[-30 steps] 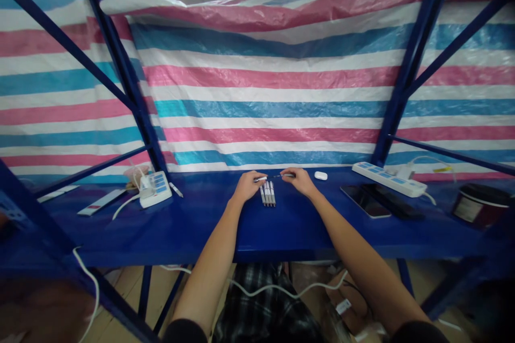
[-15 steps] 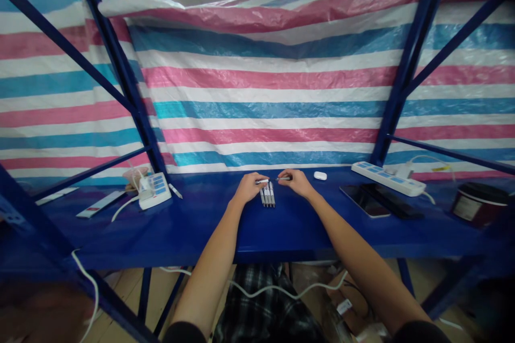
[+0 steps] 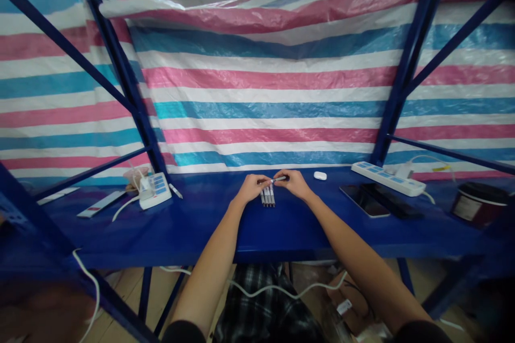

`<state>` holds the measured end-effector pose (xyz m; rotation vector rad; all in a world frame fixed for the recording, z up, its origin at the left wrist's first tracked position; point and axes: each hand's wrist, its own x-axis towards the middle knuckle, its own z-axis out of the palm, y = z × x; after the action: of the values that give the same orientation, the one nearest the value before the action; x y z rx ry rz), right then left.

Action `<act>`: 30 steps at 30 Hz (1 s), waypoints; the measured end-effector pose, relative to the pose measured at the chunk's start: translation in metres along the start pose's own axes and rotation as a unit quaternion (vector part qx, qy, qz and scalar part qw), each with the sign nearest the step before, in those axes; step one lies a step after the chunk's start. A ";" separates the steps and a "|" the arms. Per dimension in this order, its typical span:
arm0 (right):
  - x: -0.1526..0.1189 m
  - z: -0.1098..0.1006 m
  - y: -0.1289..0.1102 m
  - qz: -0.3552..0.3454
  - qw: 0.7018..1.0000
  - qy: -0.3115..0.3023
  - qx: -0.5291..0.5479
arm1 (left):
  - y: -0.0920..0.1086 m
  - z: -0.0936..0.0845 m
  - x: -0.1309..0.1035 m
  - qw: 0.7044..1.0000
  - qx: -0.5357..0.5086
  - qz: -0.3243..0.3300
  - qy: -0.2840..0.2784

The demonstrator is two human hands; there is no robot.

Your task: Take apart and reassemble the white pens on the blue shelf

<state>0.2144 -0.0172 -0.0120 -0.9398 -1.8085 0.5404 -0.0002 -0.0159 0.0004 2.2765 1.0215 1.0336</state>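
Just above a row of several white-and-grey pens (image 3: 267, 196) on the blue shelf, my two hands are close together. My left hand (image 3: 252, 187) is closed with its fingertips at the left end of a slim pen. Its other end, dark and grey, is pinched by my right hand (image 3: 294, 182). The held pen (image 3: 279, 179) runs nearly level between the fingertips; its left part is mostly hidden by my left fingers. The row lies side by side, partly under the hands.
On the blue shelf (image 3: 201, 214) stand a left power strip (image 3: 156, 191), a single pen (image 3: 175, 191), a white earbud case (image 3: 320, 176), a right power strip (image 3: 388, 178), a phone (image 3: 364, 201) and a dark jar (image 3: 478, 204). Striped sheeting hangs behind.
My hands have come closer together. The two separate pen pieces, one in each hand before, now meet as one pen between my fingertips.
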 end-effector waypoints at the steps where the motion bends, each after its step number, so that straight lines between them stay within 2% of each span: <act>1: 0.000 0.000 -0.001 0.000 1.000 -0.004 -0.001 | 0.000 0.000 0.000 1.000 0.000 0.001 0.000; 7: -0.001 -0.001 -0.005 -0.004 0.999 -0.035 -0.015 | 0.002 0.001 0.000 1.000 0.014 0.009 0.007; 10: -0.001 -0.001 -0.005 0.002 0.998 -0.056 -0.022 | 0.003 0.001 0.000 0.999 0.022 0.018 0.037; 14: -0.001 0.001 -0.003 0.008 0.999 -0.049 -0.005 | 0.003 0.001 0.001 0.997 0.022 0.035 0.066; 22: -0.002 0.000 -0.004 0.003 0.998 -0.059 -0.017 | 0.004 -0.001 0.002 0.994 0.039 0.060 0.084; 30: -0.002 0.000 -0.004 -0.001 0.997 -0.066 -0.026 | 0.001 0.000 0.002 0.993 0.065 0.071 0.075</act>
<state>0.2137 -0.0210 -0.0100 -0.9560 -1.9498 0.5678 0.0009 -0.0149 0.0015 2.4367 1.0236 1.2465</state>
